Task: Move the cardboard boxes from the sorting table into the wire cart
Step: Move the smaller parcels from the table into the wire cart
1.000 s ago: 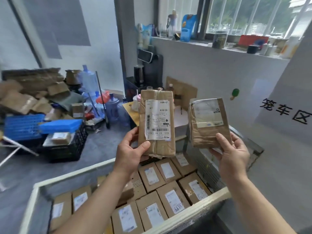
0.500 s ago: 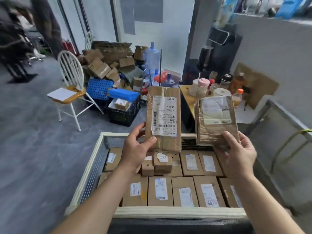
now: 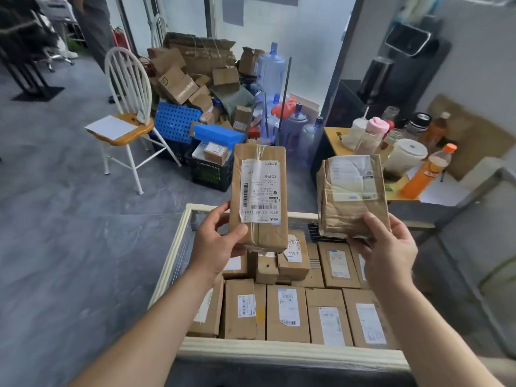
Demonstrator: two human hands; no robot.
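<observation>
- Cardboard box (image 3: 259, 196) clamped in my left hand (image 3: 215, 244), crumpled parcel (image 3: 351, 196) in my right hand (image 3: 388, 247).
- Lay both flat in the cart (image 3: 293, 350) below them; gaps seem few.

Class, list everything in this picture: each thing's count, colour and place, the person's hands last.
wire cart: one, cream rim, bottom centre.
cardboard boxes: many, brown, packed in the cart.
tall parcel: one, brown, white label, above the cart.
crumpled parcel: one, brown, right of it.
chair: one, white, wooden seat, floor at left.
paper sheet: one, white, on the chair seat.
cardboard pile: one, brown, behind the chair.
black crate: one, black, before the pile.
water jugs: several, bluish, beside the pile.
drink bottle: one, orange, far right.
left hand: one, grips the tall parcel.
right hand: one, grips the crumpled parcel.
</observation>
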